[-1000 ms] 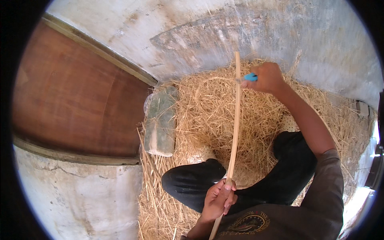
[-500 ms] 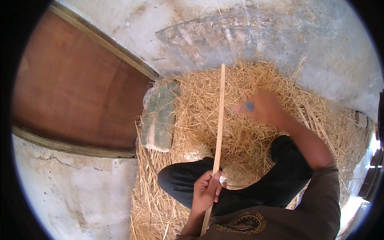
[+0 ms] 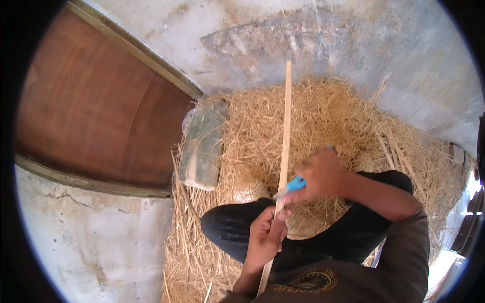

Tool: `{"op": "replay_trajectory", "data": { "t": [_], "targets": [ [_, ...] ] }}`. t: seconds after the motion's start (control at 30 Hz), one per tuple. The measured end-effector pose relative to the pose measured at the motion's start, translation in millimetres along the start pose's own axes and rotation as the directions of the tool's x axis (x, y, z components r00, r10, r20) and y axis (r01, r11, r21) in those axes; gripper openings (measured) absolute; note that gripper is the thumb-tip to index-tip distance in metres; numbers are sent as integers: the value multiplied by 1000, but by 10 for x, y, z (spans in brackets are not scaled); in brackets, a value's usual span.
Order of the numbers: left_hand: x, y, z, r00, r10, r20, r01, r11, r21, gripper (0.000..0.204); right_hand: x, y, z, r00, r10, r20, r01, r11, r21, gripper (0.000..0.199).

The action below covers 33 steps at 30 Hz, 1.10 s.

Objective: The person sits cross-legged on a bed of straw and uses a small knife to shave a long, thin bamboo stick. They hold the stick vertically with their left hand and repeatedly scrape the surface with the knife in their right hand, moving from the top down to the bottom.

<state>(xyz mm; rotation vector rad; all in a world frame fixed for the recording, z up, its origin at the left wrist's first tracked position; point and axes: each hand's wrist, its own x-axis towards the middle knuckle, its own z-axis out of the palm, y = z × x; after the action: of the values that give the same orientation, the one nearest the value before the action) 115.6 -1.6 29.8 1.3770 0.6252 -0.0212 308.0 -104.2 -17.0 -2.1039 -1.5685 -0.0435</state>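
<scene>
my left hand [image 3: 265,235] is clenched around the lower part of a long pale wooden stick [image 3: 286,131], fingers wrapped over it just above my lap, with the stick's bottom end passing under the hand toward my chest. my right hand [image 3: 321,174] is closed on a small blue-handled tool [image 3: 294,185]; the blue part shows between thumb and fingers, and its tip sits against the stick just above the left hand. whether a blade is exposed i cannot tell, as that spot is blurred. the two hands are close together, nearly touching. the stick runs almost straight up the view from my lap, across the straw, its top end reaching the grey wall [image 3: 323,55]. i am seated with legs folded in dark trousers [image 3: 230,232] on a bed of loose yellow straw [image 3: 343,121] that covers the floor ahead and to the right. at the left edge of the straw lies a greenish rectangular block in clear wrap [image 3: 202,146]. further left is a brown wooden door panel [image 3: 96,111] in a frame, with cracked pale concrete [image 3: 91,237] below it.
</scene>
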Motion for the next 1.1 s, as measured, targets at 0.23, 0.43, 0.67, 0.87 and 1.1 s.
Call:
{"op": "replay_trajectory", "data": {
  "t": [0.23,0.43,0.67,0.87,1.1],
  "targets": [
    [-77,-61,-2,1000,1,20,-1,1000,-7,24,181,365,-17,957,289,-15,-290,956,-47,84],
    [-146,-66,-46,1000,-17,14,17,1000,-17,24,58,57,38,993,115,11,-115,993,-22,82],
    [-245,-111,-16,998,10,65,-11,1000,3,23,210,533,-145,966,-25,-257,-29,978,-204,74],
    [-377,-77,32,996,-38,84,38,999,5,23,312,898,-217,949,180,-260,-246,937,-248,73],
    [-515,-179,36,985,-82,149,82,997,10,24,344,1479,-444,870,435,-234,-493,787,-371,80]
  ]
}}
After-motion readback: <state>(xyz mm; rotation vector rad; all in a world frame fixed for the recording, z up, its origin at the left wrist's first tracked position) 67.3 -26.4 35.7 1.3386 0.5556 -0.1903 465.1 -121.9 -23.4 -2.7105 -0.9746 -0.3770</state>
